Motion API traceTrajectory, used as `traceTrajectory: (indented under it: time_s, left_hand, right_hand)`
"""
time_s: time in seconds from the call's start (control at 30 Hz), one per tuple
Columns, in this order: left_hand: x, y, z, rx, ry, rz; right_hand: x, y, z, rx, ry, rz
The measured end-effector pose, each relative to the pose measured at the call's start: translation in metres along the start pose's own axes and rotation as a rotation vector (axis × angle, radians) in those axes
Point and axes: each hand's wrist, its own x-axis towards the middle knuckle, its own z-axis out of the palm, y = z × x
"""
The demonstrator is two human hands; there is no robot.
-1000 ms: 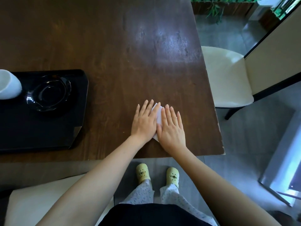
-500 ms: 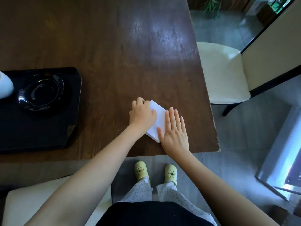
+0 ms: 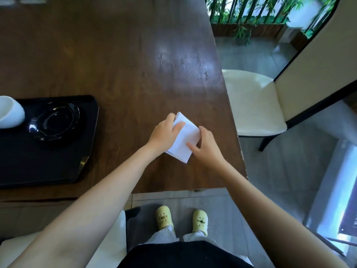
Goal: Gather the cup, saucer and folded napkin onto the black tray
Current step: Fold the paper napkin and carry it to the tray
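Note:
A folded white napkin [image 3: 185, 139] sits near the front right corner of the brown table. My left hand [image 3: 163, 134] grips its left edge, thumb on top. My right hand [image 3: 205, 147] holds its right edge with the thumb on the near part. The napkin looks slightly raised off the wood. At the far left lies the black tray [image 3: 48, 167]. A black saucer [image 3: 55, 121] rests on the tray, and a white cup [image 3: 9, 112] stands at the tray's left, partly cut off by the frame edge.
The dark wooden table [image 3: 119, 60] ends close to the napkin at front and right. A cream chair [image 3: 255, 105] stands to the right of the table. Another cream seat [image 3: 108, 246] is below my left arm. Planters line the far right.
Both hands went from pressing flat on the napkin to gripping its edges. The left hand curled first, then the right; the napkin is now uncovered and slightly lifted.

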Motion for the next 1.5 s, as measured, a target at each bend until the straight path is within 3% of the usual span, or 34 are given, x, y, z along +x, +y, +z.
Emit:
traceTrajectory:
  time_s: [0.1, 0.23, 0.47, 0.67, 0.87, 1.17, 1.5]
  left_hand:
    - [0.013, 0.033, -0.024, -0.209, 0.180, 0.087]
    - [0.026, 0.089, -0.058, -0.441, 0.359, 0.150]
    - [0.038, 0.152, -0.091, -0.554, 0.724, 0.198]
    - [0.040, 0.166, -0.112, -0.441, 0.964, 0.203]
    - [0.026, 0.150, -0.128, -0.362, 1.077, 0.151]
    - [-0.033, 0.079, -0.170, -0.252, 1.257, -0.057]
    - [-0.095, 0.000, -0.261, -0.176, 1.412, -0.142]
  right_hand:
    - [0.023, -0.024, -0.043, 0.432, 0.002, 0.085]
    - [0.038, -0.072, -0.088, 0.668, 0.048, -0.011]
    - [0.047, -0.146, -0.131, 0.600, 0.474, -0.296]
    - [0.050, -0.176, -0.144, 0.523, 0.586, -0.473]
    - [0.057, -0.191, -0.120, 0.515, 0.525, -0.505]
    - [0.041, -0.236, -0.038, 0.459, 0.229, -0.614]
    - [0.016, -0.334, 0.060, 0.484, 0.020, -0.714]
